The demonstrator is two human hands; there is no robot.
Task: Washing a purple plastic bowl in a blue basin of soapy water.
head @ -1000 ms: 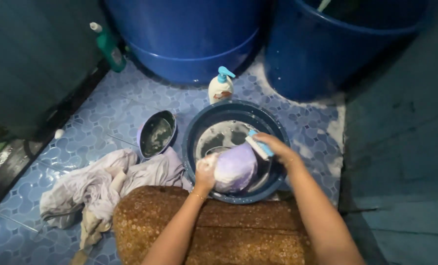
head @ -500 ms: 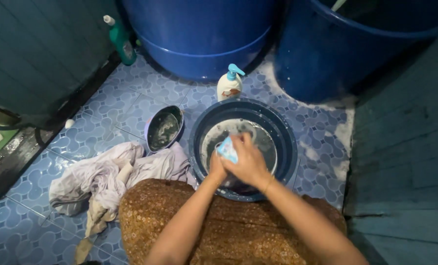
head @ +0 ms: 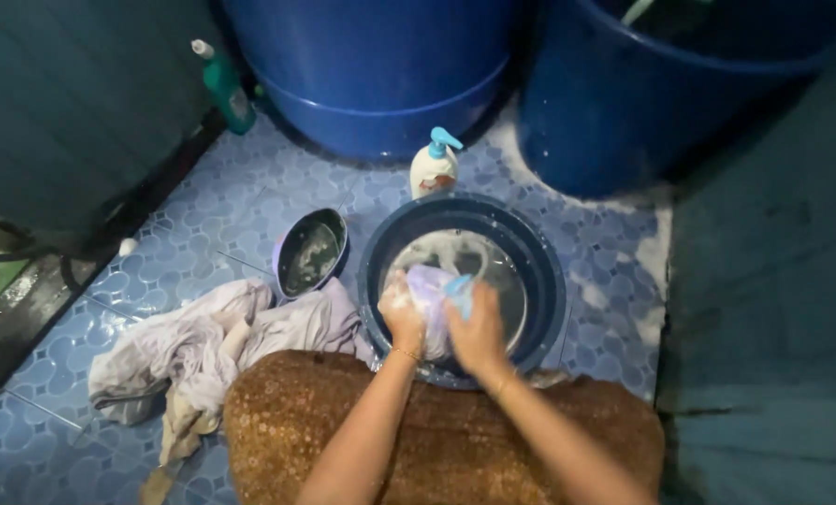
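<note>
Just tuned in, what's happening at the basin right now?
A person is scrubbing laundry over a dark blue basin of soapy water. The left hand grips a soapy lilac cloth; the right hand presses a light blue brush against it. More wet clothes lie heaped on the tiled floor beside it.

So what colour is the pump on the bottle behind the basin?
Light blue, on the white pump bottle; clearest in the head view.

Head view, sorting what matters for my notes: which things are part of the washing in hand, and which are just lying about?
In use:
left hand
right hand
lilac cloth
light blue brush
dark blue basin

Lying about:
pump bottle
small bowl
heap of pale clothes
green bottle
two blue barrels
</note>
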